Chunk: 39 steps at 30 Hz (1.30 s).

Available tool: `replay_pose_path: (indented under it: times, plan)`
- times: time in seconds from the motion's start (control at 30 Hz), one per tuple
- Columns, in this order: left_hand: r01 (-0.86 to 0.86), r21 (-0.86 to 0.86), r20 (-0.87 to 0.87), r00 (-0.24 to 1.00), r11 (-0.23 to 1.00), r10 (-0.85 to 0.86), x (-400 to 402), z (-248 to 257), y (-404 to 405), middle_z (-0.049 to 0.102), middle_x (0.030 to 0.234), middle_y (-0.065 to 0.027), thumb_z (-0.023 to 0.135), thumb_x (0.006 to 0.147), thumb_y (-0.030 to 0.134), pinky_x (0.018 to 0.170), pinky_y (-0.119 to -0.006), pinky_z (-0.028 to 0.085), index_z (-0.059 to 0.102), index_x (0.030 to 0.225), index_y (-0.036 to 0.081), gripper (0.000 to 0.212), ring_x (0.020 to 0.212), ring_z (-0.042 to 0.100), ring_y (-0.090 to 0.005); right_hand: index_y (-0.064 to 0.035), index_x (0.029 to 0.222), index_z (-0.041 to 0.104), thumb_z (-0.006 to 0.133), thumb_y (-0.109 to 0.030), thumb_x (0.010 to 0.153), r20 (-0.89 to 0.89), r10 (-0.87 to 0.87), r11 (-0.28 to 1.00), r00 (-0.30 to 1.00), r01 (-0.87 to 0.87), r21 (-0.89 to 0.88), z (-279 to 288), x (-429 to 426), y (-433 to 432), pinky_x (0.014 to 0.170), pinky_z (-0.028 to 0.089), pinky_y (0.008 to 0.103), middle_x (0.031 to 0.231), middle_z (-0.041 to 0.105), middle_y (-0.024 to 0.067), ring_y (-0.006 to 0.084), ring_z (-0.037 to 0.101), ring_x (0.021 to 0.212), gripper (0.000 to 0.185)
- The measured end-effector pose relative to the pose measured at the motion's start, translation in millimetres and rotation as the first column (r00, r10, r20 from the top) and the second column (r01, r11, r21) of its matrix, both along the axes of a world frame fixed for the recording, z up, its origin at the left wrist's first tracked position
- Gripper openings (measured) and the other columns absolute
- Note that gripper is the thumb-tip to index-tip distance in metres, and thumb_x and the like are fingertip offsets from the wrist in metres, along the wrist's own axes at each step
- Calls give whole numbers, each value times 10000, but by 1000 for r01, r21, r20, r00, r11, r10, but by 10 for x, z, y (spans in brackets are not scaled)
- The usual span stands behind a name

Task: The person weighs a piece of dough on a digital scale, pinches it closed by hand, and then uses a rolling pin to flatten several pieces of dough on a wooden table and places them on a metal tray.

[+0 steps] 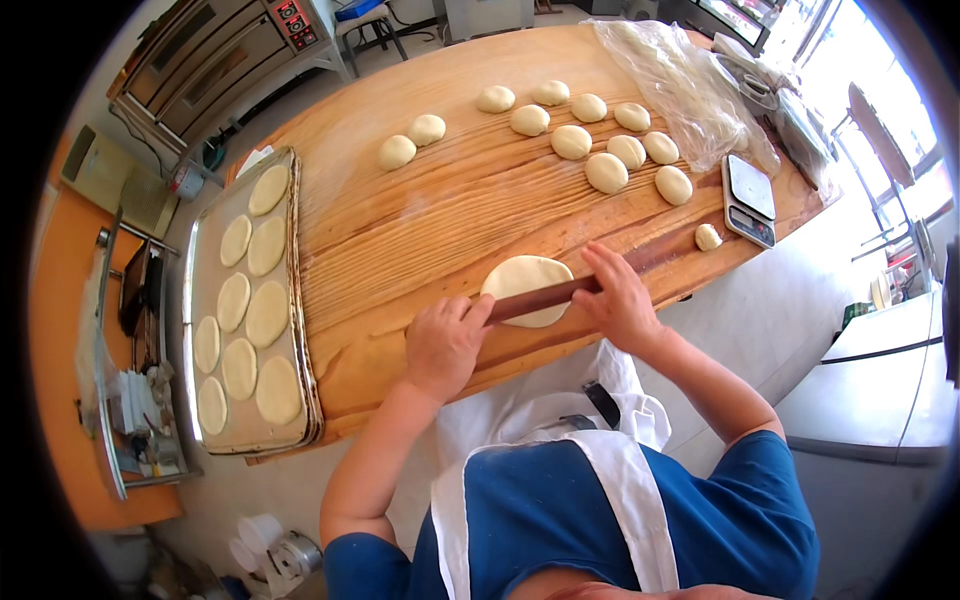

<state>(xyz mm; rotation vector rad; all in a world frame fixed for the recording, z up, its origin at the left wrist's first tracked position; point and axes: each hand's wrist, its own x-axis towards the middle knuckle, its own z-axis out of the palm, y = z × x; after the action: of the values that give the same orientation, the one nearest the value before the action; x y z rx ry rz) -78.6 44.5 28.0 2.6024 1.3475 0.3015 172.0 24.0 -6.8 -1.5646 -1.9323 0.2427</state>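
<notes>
A dark wooden rolling pin (536, 300) lies across a flattened round of dough (527, 274) near the front edge of the wooden table. My left hand (448, 345) grips the pin at its left end. At the other end my right hand (619, 298) has its thumb and fingers on the pin. Part of the dough shows on both sides of the pin. Farther back sit several dough balls, among them one dough ball (571, 142) in a loose group at the back right. Two more, including a dough ball (397, 152), touch each other at the back middle.
At the left edge a baking tray (298, 300) holds several flat dough rounds (267, 314). A digital kitchen scale (748, 201) stands at the right beside a small dough piece (708, 237). Clear plastic sheeting (675, 90) covers the back right corner. A deck oven (202, 67) is beyond the table.
</notes>
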Motion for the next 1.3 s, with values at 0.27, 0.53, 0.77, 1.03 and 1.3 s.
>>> replay_pose_path:
  times: [0.27,0.53,0.77,1.03,1.3]
  plan:
    - [-19,242,-113,992,970,47,91,-388,622,364,1327,-202,383,856,511,1055,-475,154,351,1271,-53,702,1249,322,-313,32,1260,376,555,-351,809,298,-37,984,954,87,-156,-58,-97,665,1057,178,438,1343,351,162,299,248,1293,619]
    - [-95,439,37,995,893,88,24,-350,1065,330,1341,-203,425,841,502,1046,-485,164,293,1307,-49,733,1272,269,-326,9,1295,332,564,-379,800,255,-69,997,964,57,53,-115,-181,1198,1070,156,423,1370,308,156,292,232,1302,671]
    - [63,222,67,995,973,-80,-228,-441,-298,499,1094,-138,589,742,179,818,-386,399,482,1146,-2,456,1008,492,-266,-14,1227,432,675,-334,684,275,247,968,929,-247,-37,-69,48,-444,1039,212,469,1269,441,142,291,380,1208,675]
    - [-69,652,233,966,755,-114,11,-18,115,503,1060,-130,620,734,65,728,-353,448,520,1065,-11,354,825,556,-252,-61,954,569,659,-205,723,-12,-34,995,999,33,-97,117,145,-153,667,451,342,827,585,119,261,574,758,287]
    - [-331,-531,219,835,780,504,183,-554,761,583,862,-131,660,710,154,666,-322,472,515,1031,-27,396,726,577,-199,-39,855,535,634,-242,766,-482,-267,963,835,253,-95,-237,205,30,572,422,363,682,546,151,328,538,646,243]
